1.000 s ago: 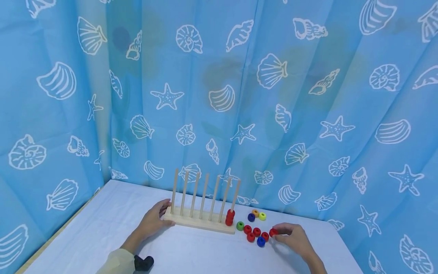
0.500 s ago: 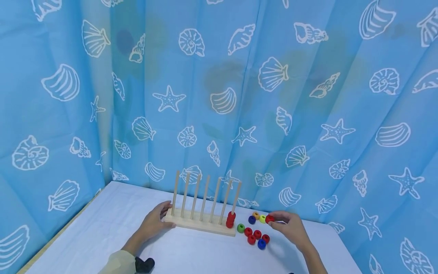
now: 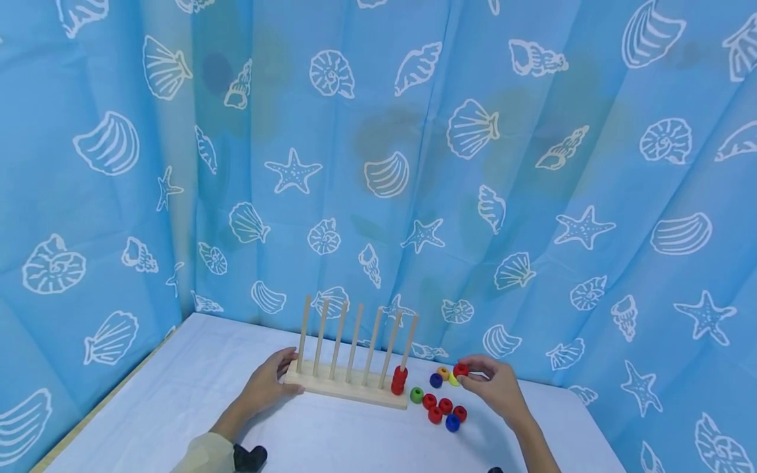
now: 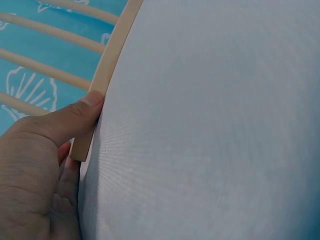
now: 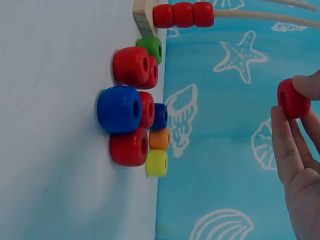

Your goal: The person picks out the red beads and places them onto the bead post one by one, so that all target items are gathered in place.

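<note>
My left hand (image 3: pixel 269 384) grips the left end of a wooden bead stand (image 3: pixel 345 387). In the left wrist view its thumb presses on the edge of the base (image 4: pixel 107 70). Several upright pegs rise from the stand, and three red beads (image 5: pixel 183 15) are stacked on the rightmost peg. My right hand (image 3: pixel 493 387) pinches a red bead (image 5: pixel 294 99) between thumb and fingers, held up above the table. In the head view that bead partly covers a yellow bead (image 5: pixel 157 163). The other pegs carry no beads.
Right of the stand lie loose beads: green (image 3: pixel 416 395), several red (image 3: pixel 435 414), blue (image 3: pixel 453 422), dark blue (image 3: pixel 435 380) and orange (image 3: pixel 443 373). A black object (image 3: pixel 250 458) is by the left sleeve. A blue shell-print curtain (image 3: pixel 378 197) hangs behind the white table (image 3: pixel 331 440).
My right hand has lifted the red bead from the right of the loose group and carried it up and left, past the yellow bead. My left hand stays on the stand.
</note>
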The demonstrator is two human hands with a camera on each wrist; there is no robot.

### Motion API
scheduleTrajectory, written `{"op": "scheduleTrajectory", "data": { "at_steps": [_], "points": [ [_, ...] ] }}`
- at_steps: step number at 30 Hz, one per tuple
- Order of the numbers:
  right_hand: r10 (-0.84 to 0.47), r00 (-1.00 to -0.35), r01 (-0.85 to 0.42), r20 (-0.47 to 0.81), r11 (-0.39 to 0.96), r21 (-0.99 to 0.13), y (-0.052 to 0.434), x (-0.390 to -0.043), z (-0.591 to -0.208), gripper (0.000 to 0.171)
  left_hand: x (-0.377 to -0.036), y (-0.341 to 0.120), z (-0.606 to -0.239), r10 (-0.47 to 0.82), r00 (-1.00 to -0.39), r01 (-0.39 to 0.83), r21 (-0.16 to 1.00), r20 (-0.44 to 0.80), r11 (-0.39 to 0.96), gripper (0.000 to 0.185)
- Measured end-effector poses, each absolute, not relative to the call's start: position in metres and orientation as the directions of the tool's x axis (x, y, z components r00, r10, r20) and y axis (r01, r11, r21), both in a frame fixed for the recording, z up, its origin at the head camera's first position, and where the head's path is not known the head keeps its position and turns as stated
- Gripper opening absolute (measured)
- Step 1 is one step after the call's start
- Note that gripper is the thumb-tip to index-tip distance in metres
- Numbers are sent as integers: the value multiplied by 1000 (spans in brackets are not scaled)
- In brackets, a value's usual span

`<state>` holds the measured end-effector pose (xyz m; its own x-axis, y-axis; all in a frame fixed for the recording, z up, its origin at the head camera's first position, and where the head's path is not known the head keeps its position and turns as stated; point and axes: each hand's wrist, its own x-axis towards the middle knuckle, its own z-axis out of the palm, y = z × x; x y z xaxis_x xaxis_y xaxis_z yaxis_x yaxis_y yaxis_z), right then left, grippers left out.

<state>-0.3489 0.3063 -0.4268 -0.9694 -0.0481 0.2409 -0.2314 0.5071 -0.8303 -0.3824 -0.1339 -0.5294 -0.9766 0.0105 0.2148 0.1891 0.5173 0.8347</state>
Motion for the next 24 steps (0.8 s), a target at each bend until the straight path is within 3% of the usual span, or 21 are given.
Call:
{"op": "scheduleTrajectory", "data": {
  "at_steps": [24],
  "points": [
    [-93, -887, -435, 453, 501, -748, 270, -352, -387, 38, -382, -134, -529, 14, -979, 183, 839, 205, 513, 90]
  ]
}}
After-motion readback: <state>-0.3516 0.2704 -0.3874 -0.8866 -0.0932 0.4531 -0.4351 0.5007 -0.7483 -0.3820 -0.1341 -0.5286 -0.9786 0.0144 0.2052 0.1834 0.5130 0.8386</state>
